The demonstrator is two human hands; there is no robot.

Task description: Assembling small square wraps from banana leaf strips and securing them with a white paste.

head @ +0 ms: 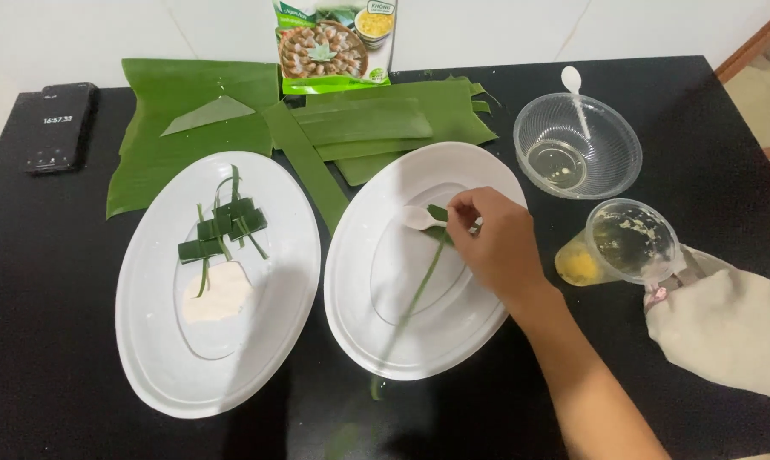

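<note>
My right hand (491,243) reaches over the right white oval plate (376,315) and pinches the top of a long thin green leaf strip (419,285) that trails down across the plate and past its near rim. A small white plastic spoon (419,218) lies on the plate, touching my fingertips. On the left white oval plate (159,341) sit two small folded green leaf parcels (223,228) tied with strips, and a flat patch of white dough (219,294). My left hand is out of view.
Banana leaf pieces (189,119) and cut strips (376,123) lie at the back. A food packet (334,43) stands behind them. A clear bowl with a spoon (577,145), a tipped plastic cup with yellow filling (615,247), a bag of white dough (721,328) and a black phone (60,126) surround the plates.
</note>
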